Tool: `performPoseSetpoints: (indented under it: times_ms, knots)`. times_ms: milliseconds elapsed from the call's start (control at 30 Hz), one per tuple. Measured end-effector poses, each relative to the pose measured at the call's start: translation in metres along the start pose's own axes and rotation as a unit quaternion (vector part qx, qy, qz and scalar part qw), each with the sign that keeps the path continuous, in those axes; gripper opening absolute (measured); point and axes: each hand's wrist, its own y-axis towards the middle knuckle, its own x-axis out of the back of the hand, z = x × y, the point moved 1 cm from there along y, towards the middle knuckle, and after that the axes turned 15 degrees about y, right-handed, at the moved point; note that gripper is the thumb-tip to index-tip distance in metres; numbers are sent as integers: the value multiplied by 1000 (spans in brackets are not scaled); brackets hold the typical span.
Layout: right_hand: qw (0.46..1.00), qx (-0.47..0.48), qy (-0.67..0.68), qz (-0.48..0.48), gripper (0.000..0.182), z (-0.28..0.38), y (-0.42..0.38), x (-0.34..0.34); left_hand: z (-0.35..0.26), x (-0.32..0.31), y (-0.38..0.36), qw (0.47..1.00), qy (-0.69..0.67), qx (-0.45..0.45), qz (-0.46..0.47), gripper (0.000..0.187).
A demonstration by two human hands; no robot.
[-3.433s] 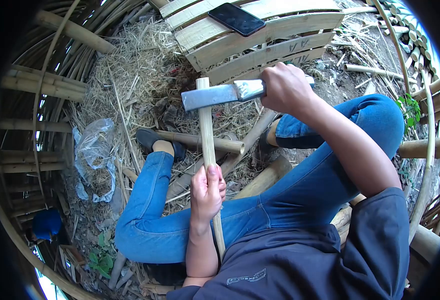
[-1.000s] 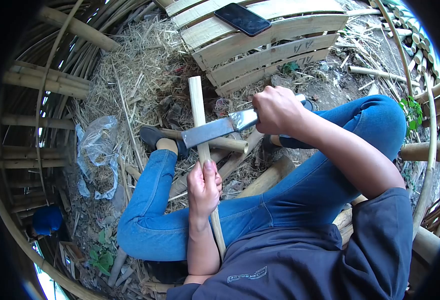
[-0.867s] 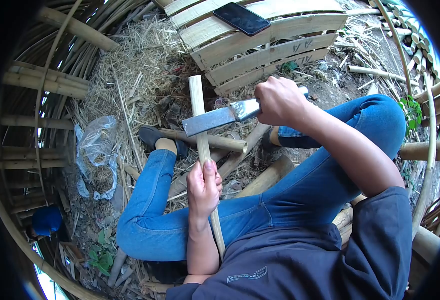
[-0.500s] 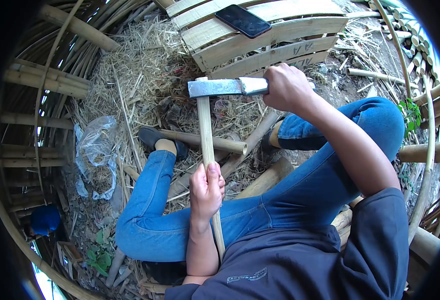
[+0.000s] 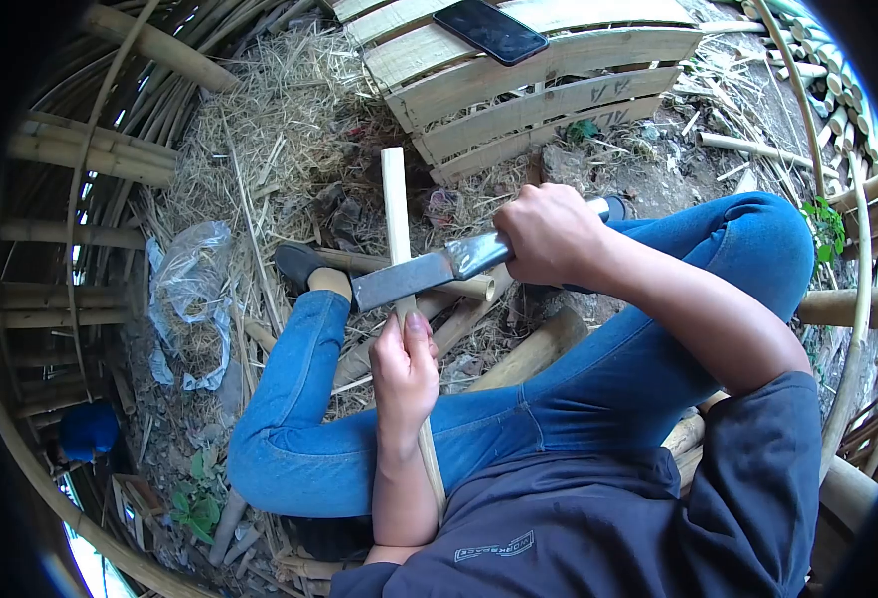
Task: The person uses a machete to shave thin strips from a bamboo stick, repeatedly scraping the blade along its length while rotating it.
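My left hand [image 5: 406, 374] is closed around a pale strip of bamboo or wood [image 5: 396, 204], thumb lying along it. The strip stands roughly upright in view, its lower end running back along my forearm to my shirt. In my right hand [image 5: 559, 239] is the handle of a machete-like knife [image 5: 404, 279] with a broad, straight metal blade. The blade lies across the strip at a slant, just above my left thumb. Its tip reaches past the strip's left side.
A slatted wooden crate [image 5: 549, 95] stands ahead with a phone [image 5: 491, 32] on top. Bamboo poles [image 5: 474, 286] lie on the straw-covered ground by my feet. A clear plastic bag [image 5: 192, 289] is at left, and cut bamboo [image 5: 838, 100] is piled at far right.
My right hand has drawn the knife down along the strip, from near its top end to just above my left hand. The blade is now more slanted.
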Motion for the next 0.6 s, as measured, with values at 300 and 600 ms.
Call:
performPoseSetpoints:
  times_ms: [300, 600]
  knots:
    - [999, -47, 6, -16, 16, -9, 1, 0, -11, -9, -3, 981, 163, -78, -67, 29]
    - [992, -102, -3, -74, 17, -34, 15, 24, -11, -12, -8, 982, 166, -76, -46, 30]
